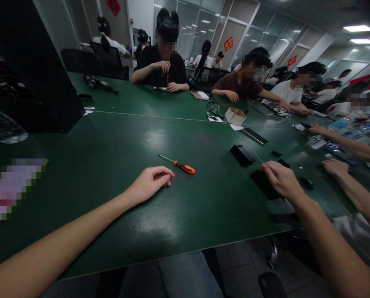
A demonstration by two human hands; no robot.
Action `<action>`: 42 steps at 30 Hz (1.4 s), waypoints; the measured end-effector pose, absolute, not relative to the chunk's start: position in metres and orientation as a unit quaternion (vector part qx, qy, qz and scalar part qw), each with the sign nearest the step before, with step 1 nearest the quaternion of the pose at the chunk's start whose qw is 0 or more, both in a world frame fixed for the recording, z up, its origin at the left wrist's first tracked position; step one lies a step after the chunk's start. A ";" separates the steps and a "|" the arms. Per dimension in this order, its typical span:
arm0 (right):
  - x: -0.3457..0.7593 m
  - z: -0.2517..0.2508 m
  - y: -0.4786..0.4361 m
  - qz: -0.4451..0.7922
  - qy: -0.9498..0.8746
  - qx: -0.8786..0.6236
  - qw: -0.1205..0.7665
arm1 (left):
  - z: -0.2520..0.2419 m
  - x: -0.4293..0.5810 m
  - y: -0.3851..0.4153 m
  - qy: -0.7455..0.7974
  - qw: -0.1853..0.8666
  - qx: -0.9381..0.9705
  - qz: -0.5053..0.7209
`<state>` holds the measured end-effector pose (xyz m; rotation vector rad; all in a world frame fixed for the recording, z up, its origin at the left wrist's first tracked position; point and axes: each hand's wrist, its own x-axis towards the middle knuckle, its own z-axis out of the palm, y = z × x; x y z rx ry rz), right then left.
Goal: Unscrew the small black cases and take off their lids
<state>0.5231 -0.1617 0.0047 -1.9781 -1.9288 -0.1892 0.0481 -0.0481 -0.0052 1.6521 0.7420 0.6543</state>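
slim orange-handled screwdriver (179, 165) near left hand (150, 182)

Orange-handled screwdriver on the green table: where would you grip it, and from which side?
Take the screwdriver by its thick orange handle, pinching from above on the near side, where the left hand lies. It rests flat, and the thin metal shaft points away to the left.
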 end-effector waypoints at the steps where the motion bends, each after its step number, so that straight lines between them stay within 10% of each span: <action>1: 0.523 0.006 -0.162 -0.067 -0.685 -0.703 0.182 | -0.005 0.048 -0.048 0.315 0.570 0.705 0.280; 14: 0.478 0.022 -0.077 -0.032 -0.647 -0.759 0.066 | -0.010 0.047 -0.042 0.330 0.541 0.693 0.344; 27: 0.269 -0.005 -0.058 0.137 -0.850 -0.440 0.256 | -0.005 0.024 -0.019 0.345 0.228 0.815 0.407; 42: 0.310 0.011 -0.112 0.228 -0.836 -0.443 0.230 | 0.000 0.027 -0.027 0.277 0.316 0.863 0.281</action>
